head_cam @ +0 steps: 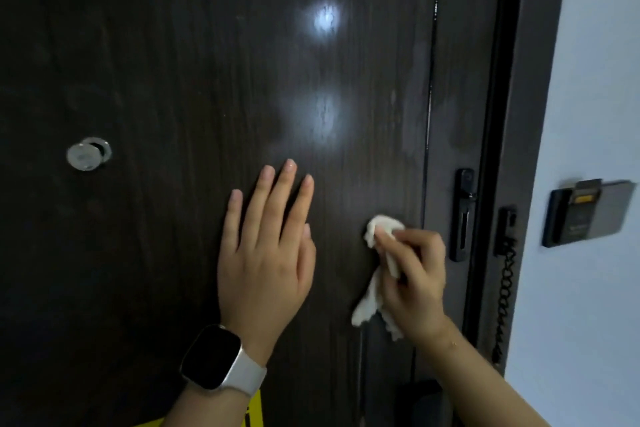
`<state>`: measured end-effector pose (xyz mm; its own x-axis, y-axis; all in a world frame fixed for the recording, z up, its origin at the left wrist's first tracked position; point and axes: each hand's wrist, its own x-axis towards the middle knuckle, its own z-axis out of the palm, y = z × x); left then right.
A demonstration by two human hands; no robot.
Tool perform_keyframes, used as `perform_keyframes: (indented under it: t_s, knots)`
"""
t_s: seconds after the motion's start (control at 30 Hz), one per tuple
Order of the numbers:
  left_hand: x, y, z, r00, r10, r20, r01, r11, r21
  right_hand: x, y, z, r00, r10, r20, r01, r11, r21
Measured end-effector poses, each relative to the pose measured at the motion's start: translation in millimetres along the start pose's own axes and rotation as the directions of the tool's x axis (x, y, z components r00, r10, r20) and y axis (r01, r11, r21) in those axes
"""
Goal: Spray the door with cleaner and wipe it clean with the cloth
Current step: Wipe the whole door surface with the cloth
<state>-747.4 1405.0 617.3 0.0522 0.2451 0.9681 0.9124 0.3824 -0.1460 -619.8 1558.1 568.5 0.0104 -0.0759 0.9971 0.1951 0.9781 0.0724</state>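
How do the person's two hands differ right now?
The left hand lies flat on the door with fingers straight and holds nothing; the right hand is curled round a white cloth, pressing it to the door near the lock side. The left wrist wears a watch; the right wrist shows none. Both touch the same dark door at about the same height.

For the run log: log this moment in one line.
left hand flat on door | right hand grips cloth | wiping

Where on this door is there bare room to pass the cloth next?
Bare door lies above both hands and between the peephole and left hand. It is crowded at the right edge: the right hand with the cloth sits beside the lock and chain.
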Motion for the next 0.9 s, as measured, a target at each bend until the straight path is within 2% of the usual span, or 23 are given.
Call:
perform_keyframes:
  t_s: [0.17,0.23,0.37,0.43,0.57,0.67,0.77,0.9]
  knots:
    - [0.5,0.7,1.1,1.000,0.006,-0.021,-0.006,1.000,-0.001,111.6,20.9,1.8,0.988,-0.027,-0.153,0.030,0.999,0.017]
    - [-1.2,0.5,3.0,1.000,-0.003,-0.029,0.003,1.000,-0.001,148.9,24.4,6.3,0.973,0.013,-0.232,-0.008,1.000,0.021]
    - [-1.1,1.2,3.9,0.999,-0.006,-0.045,0.006,1.000,-0.007,150.7,24.3,10.8,0.937,0.103,-0.332,-0.095,0.995,0.042]
    - [-0.5,1.3,3.9,0.999,-0.002,-0.052,0.002,1.000,-0.007,113.6,19.2,8.6,0.939,0.157,-0.307,-0.145,0.988,0.061]
    - [-2.3,1.2,4.3,0.998,-0.014,-0.060,0.012,1.000,-0.021,6.0,5.1,-3.6,0.960,0.221,-0.169,-0.218,0.975,0.039]
    - [-0.8,0.8,4.7,0.998,-0.004,-0.058,0.003,1.000,-0.025,-53.5,-2.8,-15.8,0.949,0.307,-0.067,-0.305,0.952,0.034]
    - [-2.3,1.0,4.6,0.999,-0.010,-0.042,0.009,1.000,-0.020,-72.0,-11.6,-30.0,0.925,0.380,0.008,-0.380,0.923,0.059]
    - [-0.9,-0.6,-1.0,1.000,0.003,-0.025,-0.004,0.999,-0.046,-52.3,-18.0,-45.4,0.871,0.484,0.084,-0.490,0.868,0.078]
